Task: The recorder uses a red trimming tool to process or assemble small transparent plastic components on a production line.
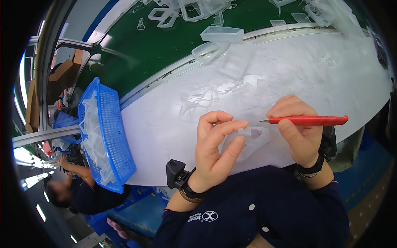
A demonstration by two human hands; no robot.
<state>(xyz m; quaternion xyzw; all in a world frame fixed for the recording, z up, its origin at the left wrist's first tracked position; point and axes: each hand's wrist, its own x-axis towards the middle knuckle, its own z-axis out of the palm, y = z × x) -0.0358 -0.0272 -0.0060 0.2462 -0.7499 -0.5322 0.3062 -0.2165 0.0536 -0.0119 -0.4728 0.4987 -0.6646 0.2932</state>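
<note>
Near the front edge of the white table (153, 136), my left hand (215, 149) pinches a translucent plastic frame-shaped part (258, 138) between thumb and fingers. Part of it is hidden behind my fingers. My right hand (300, 134) grips a red-handled knife (320, 120), held level with its thin tip pointing left. The tip is close above the plastic part; whether it touches is hard to tell. Thin clear plastic scraps (198, 101) lie on the table beyond my hands.
At the left, a blue basket (120, 136) holds several translucent parts. A green surface (128, 62) runs behind the table, carrying more parts (192, 10). A translucent tray-like part (222, 34) rests at the table's back edge. Another person (84, 177) is at the far left.
</note>
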